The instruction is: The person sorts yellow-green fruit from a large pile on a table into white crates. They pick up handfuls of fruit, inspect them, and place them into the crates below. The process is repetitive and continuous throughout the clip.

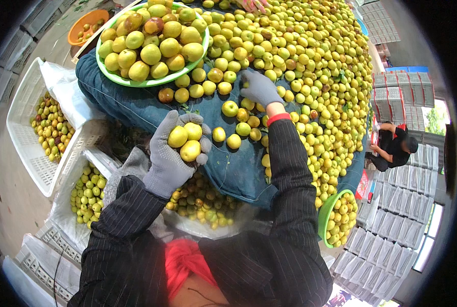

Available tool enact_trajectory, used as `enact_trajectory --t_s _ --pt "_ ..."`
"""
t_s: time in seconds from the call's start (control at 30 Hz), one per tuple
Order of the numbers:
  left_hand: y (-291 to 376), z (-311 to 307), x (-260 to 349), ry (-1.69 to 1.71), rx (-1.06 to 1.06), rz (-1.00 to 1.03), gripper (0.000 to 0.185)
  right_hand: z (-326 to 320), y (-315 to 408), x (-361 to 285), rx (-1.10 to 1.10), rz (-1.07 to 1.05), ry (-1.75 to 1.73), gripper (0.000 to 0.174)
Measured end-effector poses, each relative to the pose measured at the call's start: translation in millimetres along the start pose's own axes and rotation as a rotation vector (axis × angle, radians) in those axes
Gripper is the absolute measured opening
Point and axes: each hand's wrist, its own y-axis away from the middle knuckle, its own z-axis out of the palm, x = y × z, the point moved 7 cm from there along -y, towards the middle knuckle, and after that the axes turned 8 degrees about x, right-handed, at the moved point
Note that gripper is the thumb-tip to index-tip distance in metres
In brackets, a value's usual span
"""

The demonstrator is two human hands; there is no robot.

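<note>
My left hand point(166, 163), in a grey knit glove with rubber dots, is palm up around three yellow-green jujubes point(190, 150). My right hand point(262, 88), also gloved in grey, reaches to the near edge of a large jujube heap point(309, 69) on a dark blue quilted cloth point(228, 170). Its fingertips close on one jujube point(246, 84), mostly covered by the glove. Loose jujubes point(243, 129) lie between my hands on the cloth. A light green basket point(148, 83), heaped with larger jujubes, stands beyond my left hand.
White plastic crates point(25, 126) with liners and jujubes stand at left; an orange basin point(75, 32) lies beyond. A green basket point(324, 215) sits at right. Another person's gloved hand point(253, 4) touches the heap's far side. A seated person point(391, 147) is near stacked cartons point(401, 192).
</note>
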Motion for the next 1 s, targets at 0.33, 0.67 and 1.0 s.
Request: enact_trajectory --t_s 0.33,0.67,1.0 --pt "4 -1 8 -0.019 0.025 0.091 0.046 -15 -36 -23 0.159 -0.049 0.044 0.037" --pt "7 -14 7 -0.143 0.153 0.125 0.042 -11 37 34 0.361 0.131 -0.316 0.046" --pt "-8 10 -54 -0.150 -0.072 -0.203 0.050 -27 224 -23 0.140 0.068 -2.765 0.056"
